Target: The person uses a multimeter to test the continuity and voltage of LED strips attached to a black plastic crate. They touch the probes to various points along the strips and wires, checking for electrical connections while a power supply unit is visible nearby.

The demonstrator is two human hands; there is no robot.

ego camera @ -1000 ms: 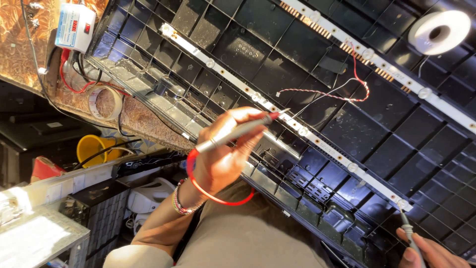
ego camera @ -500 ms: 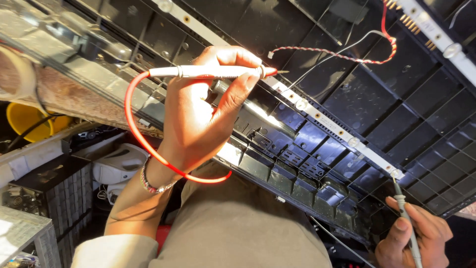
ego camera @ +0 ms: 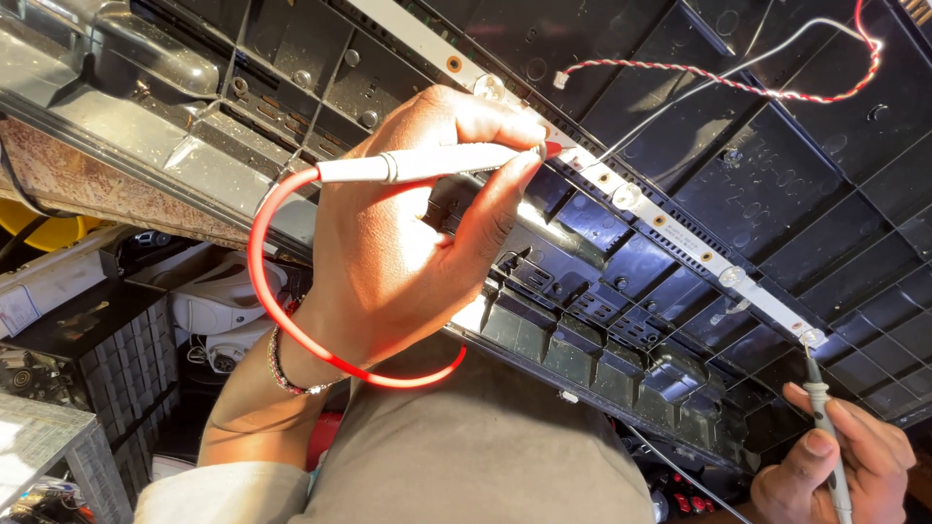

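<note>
My left hand (ego camera: 408, 243) grips a white test probe with a red tip (ego camera: 437, 163). The tip rests against a white LED strip (ego camera: 670, 228) that runs diagonally across a black ribbed back panel (ego camera: 777, 165). A red lead wire (ego camera: 257, 262) loops from the probe around my wrist. At the lower right, my right hand (ego camera: 854, 466) holds a grey probe (ego camera: 825, 427) upright. Its tip touches the lower end of the strip. A twisted red-and-white wire (ego camera: 738, 85) lies on the panel above the strip.
The panel's metal frame edge (ego camera: 146, 146) runs along the upper left. Below it are a yellow object (ego camera: 39, 228), a white device (ego camera: 228, 301) and a dark gridded block (ego camera: 107, 359). My grey-clad lap fills the bottom centre.
My left hand has carried the red-tipped probe up and set it against the strip. The view has closed in on the panel. My right hand stays at the strip's lower end.
</note>
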